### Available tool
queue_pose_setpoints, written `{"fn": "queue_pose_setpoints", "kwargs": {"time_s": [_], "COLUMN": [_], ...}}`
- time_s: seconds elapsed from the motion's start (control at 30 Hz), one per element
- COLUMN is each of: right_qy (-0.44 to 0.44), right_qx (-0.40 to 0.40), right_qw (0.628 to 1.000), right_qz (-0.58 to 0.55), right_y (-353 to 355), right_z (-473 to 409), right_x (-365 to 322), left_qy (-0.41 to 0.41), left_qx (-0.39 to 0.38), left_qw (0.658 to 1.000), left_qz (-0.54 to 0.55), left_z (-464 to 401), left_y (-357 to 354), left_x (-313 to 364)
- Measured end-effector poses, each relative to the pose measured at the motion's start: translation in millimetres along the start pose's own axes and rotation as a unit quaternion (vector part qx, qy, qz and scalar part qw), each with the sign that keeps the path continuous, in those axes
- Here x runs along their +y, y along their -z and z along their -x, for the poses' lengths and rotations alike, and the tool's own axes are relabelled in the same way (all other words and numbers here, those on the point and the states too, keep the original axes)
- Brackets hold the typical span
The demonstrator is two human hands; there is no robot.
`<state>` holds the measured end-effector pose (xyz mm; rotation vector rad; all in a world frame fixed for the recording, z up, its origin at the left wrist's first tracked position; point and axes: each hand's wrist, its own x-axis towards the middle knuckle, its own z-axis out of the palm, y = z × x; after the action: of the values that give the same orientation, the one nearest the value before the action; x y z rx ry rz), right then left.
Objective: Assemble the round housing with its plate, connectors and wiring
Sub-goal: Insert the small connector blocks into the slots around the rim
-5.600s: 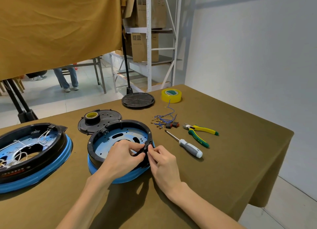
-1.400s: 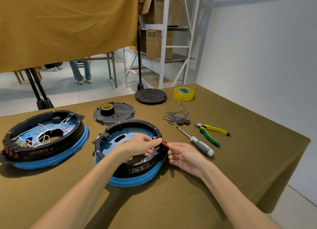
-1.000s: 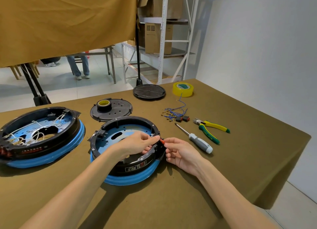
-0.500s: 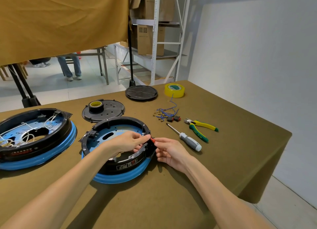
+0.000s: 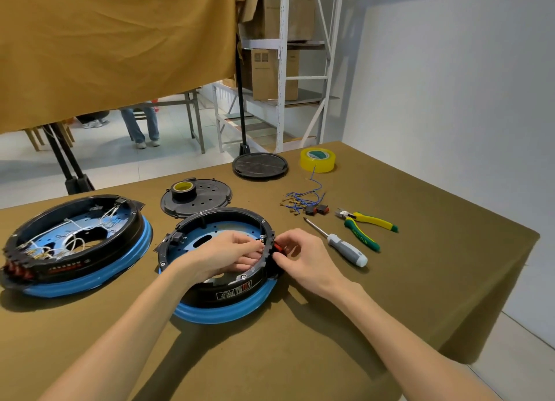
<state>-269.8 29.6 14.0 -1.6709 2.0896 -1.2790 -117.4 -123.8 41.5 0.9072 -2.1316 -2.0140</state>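
Round housing (image 5: 220, 283), black ring on a blue base, near the front middle of the olive surface (image 5: 420, 280), blue plate (image 5: 222, 232) visible inside. Left hand (image 5: 223, 255) inside the ring at its right wall, fingers curled against the inner side; whether anything is gripped there, impossible to tell. Right hand (image 5: 303, 258) outside the same wall, thumb and fingertips pinching a small red connector (image 5: 277, 246) at the rim. Both hands meeting across the wall, nearly touching.

To the left, a second housing (image 5: 75, 247) of the same kind, white wires (image 5: 72, 239) coiled inside. Behind the worked housing, a dark perforated disc (image 5: 198, 200) with a small tape roll (image 5: 183, 187) standing on it. Farther back, a round black lid (image 5: 260, 165) and beside it a yellow tape roll (image 5: 317, 159). To the right of the housing, a bundle of blue wires (image 5: 303, 200) with small terminals and two red-and-black switches (image 5: 317, 210). Nearer, a screwdriver (image 5: 336, 242) with a grey-and-white handle, lying just beside the right hand, and yellow-green pliers (image 5: 365, 226) beyond it. Overhead, a tan cloth (image 5: 114, 46); behind, a metal shelf (image 5: 282, 70) with cardboard boxes.
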Motion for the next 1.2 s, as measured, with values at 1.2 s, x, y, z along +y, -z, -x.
{"fn": "queue_pose_setpoints", "kwargs": {"time_s": [1.2], "right_qy": [-0.014], "right_qx": [0.141], "right_qw": [0.986], "right_qz": [-0.089], "right_y": [-26.1], "right_z": [20.7], "right_x": [7.8], "left_qy": [-0.235], "left_qx": [0.184], "left_qw": [0.906], "left_qz": [-0.3], "left_z": [21.1], "left_y": [-28.8], "left_x": [-20.5]}}
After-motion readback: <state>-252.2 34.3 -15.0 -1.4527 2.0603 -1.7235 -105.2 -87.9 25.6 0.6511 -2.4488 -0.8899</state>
